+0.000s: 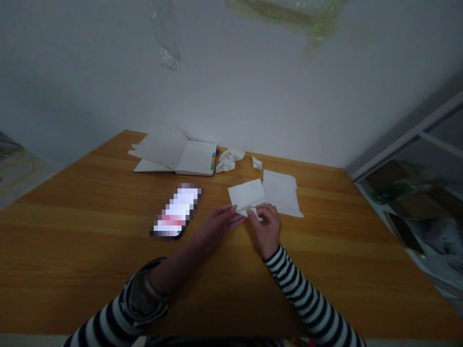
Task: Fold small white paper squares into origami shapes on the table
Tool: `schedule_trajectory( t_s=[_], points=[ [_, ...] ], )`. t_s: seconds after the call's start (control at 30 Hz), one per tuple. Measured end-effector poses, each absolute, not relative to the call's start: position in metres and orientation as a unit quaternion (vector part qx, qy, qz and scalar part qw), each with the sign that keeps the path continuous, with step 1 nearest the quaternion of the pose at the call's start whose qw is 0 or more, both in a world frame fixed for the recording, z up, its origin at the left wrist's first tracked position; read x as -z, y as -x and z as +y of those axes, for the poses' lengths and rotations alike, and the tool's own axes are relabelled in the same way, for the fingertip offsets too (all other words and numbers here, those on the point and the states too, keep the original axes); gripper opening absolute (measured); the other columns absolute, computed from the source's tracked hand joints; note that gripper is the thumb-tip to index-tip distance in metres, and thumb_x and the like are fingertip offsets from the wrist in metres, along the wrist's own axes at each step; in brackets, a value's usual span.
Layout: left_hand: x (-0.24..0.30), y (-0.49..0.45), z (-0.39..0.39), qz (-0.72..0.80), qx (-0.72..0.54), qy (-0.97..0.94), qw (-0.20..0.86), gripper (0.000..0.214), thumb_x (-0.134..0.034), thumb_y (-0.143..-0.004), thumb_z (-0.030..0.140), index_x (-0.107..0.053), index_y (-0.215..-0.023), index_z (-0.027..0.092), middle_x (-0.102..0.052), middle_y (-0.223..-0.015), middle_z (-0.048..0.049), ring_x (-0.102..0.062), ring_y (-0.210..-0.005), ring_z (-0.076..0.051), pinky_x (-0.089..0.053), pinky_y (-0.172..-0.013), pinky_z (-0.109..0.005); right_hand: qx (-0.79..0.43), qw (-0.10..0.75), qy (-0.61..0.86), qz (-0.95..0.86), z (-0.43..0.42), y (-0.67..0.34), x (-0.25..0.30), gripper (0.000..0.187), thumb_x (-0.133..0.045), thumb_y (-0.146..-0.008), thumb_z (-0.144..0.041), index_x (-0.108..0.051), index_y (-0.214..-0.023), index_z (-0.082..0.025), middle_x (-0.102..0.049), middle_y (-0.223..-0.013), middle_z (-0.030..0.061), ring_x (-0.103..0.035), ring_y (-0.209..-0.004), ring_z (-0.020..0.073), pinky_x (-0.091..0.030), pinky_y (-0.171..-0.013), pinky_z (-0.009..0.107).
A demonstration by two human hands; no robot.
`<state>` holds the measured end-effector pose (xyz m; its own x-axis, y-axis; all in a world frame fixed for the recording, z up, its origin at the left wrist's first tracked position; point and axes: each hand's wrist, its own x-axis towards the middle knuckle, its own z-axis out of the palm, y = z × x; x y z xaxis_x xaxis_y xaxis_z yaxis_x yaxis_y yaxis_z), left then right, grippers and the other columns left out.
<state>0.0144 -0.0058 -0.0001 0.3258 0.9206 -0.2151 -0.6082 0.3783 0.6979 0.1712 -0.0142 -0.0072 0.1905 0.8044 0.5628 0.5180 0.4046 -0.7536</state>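
Note:
A folded piece of white paper [247,193] is held between my two hands, above the wooden table. My left hand [221,220] pinches its lower left edge, thumb on top. At the lower right edge, the thumb and fingers of my right hand [268,226] grip a narrow folded part. Just beyond my right hand lies a flat sheet of paper [281,193] with uneven edges. To the left of my left hand rests a phone [177,212] with a lit screen, its content blurred out.
An open notebook [197,158] with coloured tabs stands near the wall, one page lifted. Beside it are crumpled paper pieces [229,159] and a small paper scrap [257,163]. The wooden table [90,231] meets the wall at the back. A shelf frame [408,137] stands at the right.

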Motion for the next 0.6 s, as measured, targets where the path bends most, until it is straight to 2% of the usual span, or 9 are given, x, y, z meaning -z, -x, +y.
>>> schedule_trajectory(
  t_s=[0.27,0.33,0.4,0.5,0.57,0.6],
  points=[
    [0.004,-0.015,-0.006,0.338,-0.469,-0.323,0.749,0.035,-0.085,-0.069,0.027,-0.077,-0.101,0.015,-0.077,-0.105,-0.0081,-0.071,-0.099,-0.021,-0.050,-0.098,-0.032,-0.164,0.551,0.534,-0.620,-0.012,-0.169,0.011,0.028,-0.069,-0.085,-0.030,-0.059,-0.061,-0.020,-0.059,-0.065,-0.0017,-0.053,-0.067,0.0167,-0.039,-0.070,0.031],
    [0.005,-0.016,-0.005,0.350,-0.475,-0.317,0.743,0.032,-0.085,-0.070,0.028,-0.077,-0.098,0.015,-0.077,-0.103,-0.0078,-0.071,-0.097,-0.020,-0.051,-0.097,-0.031,-0.140,0.551,0.552,-0.610,-0.015,-0.166,0.011,0.026,-0.071,-0.083,-0.031,-0.060,-0.062,-0.020,-0.061,-0.073,0.0004,-0.055,-0.075,0.0184,-0.040,-0.077,0.034],
    [0.006,-0.016,-0.005,0.361,-0.487,-0.299,0.737,0.031,-0.085,-0.070,0.029,-0.077,-0.096,0.014,-0.078,-0.102,-0.0079,-0.071,-0.094,-0.019,-0.051,-0.096,-0.030,-0.106,0.557,0.576,-0.588,-0.017,-0.163,0.010,0.022,-0.074,-0.079,-0.034,-0.064,-0.065,-0.021,-0.063,-0.093,0.0048,-0.056,-0.093,0.0225,-0.040,-0.086,0.038],
    [0.006,-0.016,-0.005,0.382,-0.505,-0.270,0.726,0.029,-0.086,-0.068,0.029,-0.077,-0.091,0.013,-0.078,-0.098,-0.0077,-0.071,-0.091,-0.018,-0.053,-0.094,-0.030,-0.102,0.578,0.585,-0.560,-0.018,-0.162,0.011,0.018,-0.075,-0.077,-0.036,-0.068,-0.069,-0.021,-0.057,-0.123,0.0092,-0.049,-0.117,0.0274,-0.035,-0.100,0.044],
    [0.005,-0.015,-0.004,0.390,-0.515,-0.260,0.718,0.029,-0.087,-0.066,0.029,-0.077,-0.088,0.013,-0.078,-0.096,-0.0072,-0.071,-0.089,-0.018,-0.054,-0.092,-0.029,-0.157,0.593,0.572,-0.544,-0.017,-0.162,0.012,0.020,-0.074,-0.078,-0.036,-0.068,-0.068,-0.020,-0.058,-0.121,0.0099,-0.052,-0.115,0.0263,-0.037,-0.100,0.042],
    [0.004,-0.015,-0.004,0.393,-0.519,-0.257,0.714,0.029,-0.087,-0.065,0.029,-0.077,-0.087,0.013,-0.078,-0.095,-0.0071,-0.071,-0.088,-0.018,-0.054,-0.091,-0.029,-0.197,0.595,0.567,-0.534,-0.016,-0.163,0.013,0.022,-0.073,-0.078,-0.037,-0.067,-0.067,-0.019,-0.062,-0.111,0.0093,-0.056,-0.106,0.0245,-0.040,-0.095,0.040]
  ],
)
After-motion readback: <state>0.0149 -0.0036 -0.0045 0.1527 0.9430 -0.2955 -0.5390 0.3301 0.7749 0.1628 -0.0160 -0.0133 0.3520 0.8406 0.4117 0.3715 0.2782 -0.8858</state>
